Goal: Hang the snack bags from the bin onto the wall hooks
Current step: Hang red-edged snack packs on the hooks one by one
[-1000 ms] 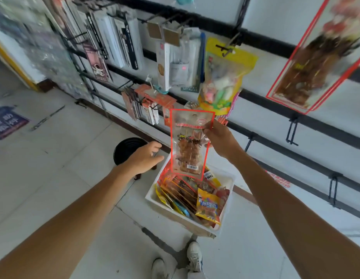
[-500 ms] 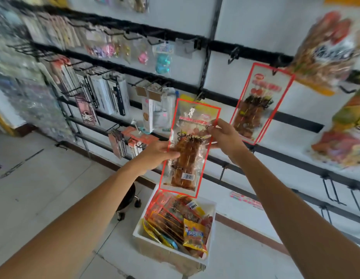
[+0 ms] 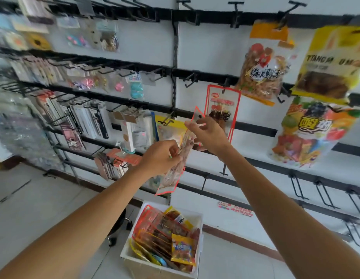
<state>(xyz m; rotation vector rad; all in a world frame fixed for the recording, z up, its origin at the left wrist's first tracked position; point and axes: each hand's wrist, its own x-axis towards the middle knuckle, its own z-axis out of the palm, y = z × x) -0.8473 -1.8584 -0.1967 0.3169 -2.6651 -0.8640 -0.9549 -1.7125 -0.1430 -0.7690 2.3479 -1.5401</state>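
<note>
At mid frame, your left hand (image 3: pixel 158 157) and right hand (image 3: pixel 208 134) pinch the bag (image 3: pixel 175 174), now lifted high above the bin (image 3: pixel 146 267), nearly ready to hook.

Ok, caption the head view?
Left hand and right hand hold a snack bag near the wall hooks, above the bin.

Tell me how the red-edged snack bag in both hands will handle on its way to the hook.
Probably floppy: the red-edged snack bag bends and twists between the left hand and right hand. Likely light, since finger pinches alone carry it. Its glossy film may slip.
</note>
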